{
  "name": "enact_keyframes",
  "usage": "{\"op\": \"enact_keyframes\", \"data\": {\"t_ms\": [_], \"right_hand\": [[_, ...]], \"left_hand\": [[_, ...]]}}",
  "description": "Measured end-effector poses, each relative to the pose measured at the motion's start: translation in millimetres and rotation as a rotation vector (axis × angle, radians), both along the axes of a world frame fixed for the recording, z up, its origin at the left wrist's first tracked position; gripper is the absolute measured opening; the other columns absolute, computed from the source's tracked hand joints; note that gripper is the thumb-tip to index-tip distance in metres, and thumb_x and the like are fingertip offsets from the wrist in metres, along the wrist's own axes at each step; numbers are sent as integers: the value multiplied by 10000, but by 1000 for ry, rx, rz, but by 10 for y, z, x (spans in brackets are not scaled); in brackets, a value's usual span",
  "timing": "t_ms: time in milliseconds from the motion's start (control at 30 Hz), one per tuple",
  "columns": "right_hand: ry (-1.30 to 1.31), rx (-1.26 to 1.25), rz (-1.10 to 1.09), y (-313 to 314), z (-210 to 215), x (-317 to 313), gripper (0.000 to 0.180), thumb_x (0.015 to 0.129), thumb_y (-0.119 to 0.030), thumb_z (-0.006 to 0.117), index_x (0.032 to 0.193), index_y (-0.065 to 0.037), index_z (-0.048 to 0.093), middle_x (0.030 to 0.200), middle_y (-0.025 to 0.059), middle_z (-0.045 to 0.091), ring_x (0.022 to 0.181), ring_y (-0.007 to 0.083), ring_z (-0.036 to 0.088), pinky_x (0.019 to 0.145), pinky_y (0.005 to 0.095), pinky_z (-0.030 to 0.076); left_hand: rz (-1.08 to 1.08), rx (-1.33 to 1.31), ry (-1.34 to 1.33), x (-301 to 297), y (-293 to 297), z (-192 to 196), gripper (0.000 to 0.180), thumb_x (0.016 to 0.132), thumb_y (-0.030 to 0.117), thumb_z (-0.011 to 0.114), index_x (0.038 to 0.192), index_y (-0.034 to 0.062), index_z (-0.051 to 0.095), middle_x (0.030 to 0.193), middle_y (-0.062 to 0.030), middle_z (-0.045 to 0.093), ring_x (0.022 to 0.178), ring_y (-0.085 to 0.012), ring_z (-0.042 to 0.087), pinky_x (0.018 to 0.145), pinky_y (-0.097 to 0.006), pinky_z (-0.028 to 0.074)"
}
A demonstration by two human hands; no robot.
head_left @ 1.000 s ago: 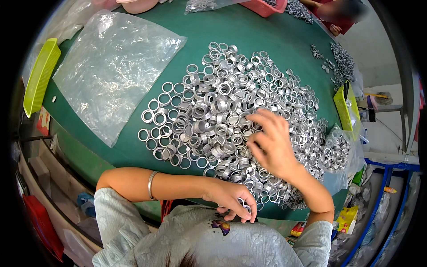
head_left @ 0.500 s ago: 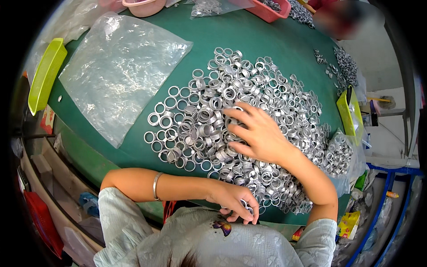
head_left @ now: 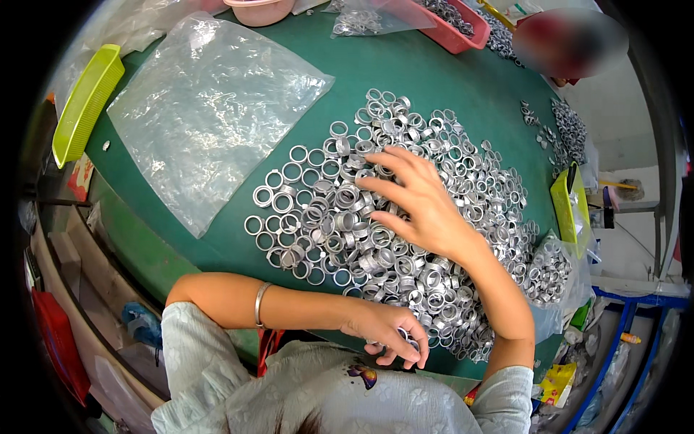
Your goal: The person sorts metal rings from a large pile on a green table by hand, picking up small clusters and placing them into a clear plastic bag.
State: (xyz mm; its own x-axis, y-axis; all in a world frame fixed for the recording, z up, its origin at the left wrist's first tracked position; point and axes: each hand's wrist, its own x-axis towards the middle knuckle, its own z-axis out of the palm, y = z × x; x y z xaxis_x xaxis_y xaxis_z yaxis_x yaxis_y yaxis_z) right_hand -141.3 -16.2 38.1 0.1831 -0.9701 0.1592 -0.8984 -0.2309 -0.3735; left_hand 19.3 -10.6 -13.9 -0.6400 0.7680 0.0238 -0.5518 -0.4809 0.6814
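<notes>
A big heap of silver metal rings [head_left: 340, 206] is spread over the green table. Over its middle hovers or rests my right hand [head_left: 423, 202], fingers spread, fingertips among the rings; I see nothing gripped in it. My left hand [head_left: 383, 329] is at the table's near edge, close to my body, its fingers curled. A bit of grey metal shows between thumb and fingers, apparently small rings, mostly hidden by the hand.
A clear plastic bag [head_left: 217, 108] lies flat left of the heap. Yellow-green baskets stand at the left [head_left: 87, 108] and right [head_left: 567, 202]. A bag of rings [head_left: 549, 271] sits at the right edge. Pink basins, one red-pink basin [head_left: 452, 29], and a person are at the far side.
My right hand has shifted slightly up over the heap, its fingers a little wider apart. My left hand stays near the edge, its fingers slightly loosened. The whole view has tilted a little.
</notes>
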Motion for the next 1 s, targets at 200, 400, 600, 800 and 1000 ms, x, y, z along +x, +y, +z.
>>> {"op": "enact_keyframes", "data": {"t_ms": [200, 400, 600, 800, 1000], "right_hand": [[225, 25, -61, 55, -22, -67, 280, 760, -134, 651, 1034, -103, 599, 1162, 69, 516, 1177, 283, 438, 884, 409, 391], [38, -67, -96, 27, 36, -500, 137, 757, -132, 680, 878, -75, 653, 999, 42, 623, 1020, 247, 540, 931, 397, 325], [104, -40, -81, -421, -230, -419, 412, 791, -288, 683, 1152, -106, 599, 1314, 126, 463, 1252, 372, 380, 1050, 475, 298], [95, 142, -52, -169, -12, -456, 315, 814, -205, 657, 1090, -59, 616, 1256, 177, 474, 1188, 355, 439, 981, 430, 389], [-342, 172, -74, -510, 159, -736, 289, 808, -182, 681, 628, 40, 636, 830, 116, 664, 773, 257, 627, 758, 347, 485]], "left_hand": [[46, -19, -18, 23, -5, -22, 254, 905, 234, 603, 1037, 18, 624, 884, -51, 610, 558, -68, 560, 380, -166, 328], [79, -16, -38, 17, -3, 3, 247, 905, 228, 605, 1035, 18, 620, 889, -60, 605, 545, -63, 548, 376, -172, 321], [50, 12, -48, 2, 39, -39, 242, 907, 223, 604, 1033, 17, 619, 884, -64, 601, 513, -55, 511, 372, -179, 303], [101, 20, -79, 17, -4, -32, 260, 906, 240, 608, 1037, 16, 614, 880, -45, 600, 521, -55, 504, 384, -178, 298], [174, 69, -143, -4, 11, -27, 275, 909, 239, 597, 1039, -2, 607, 881, -52, 594, 515, -55, 496, 381, -181, 294]]}}
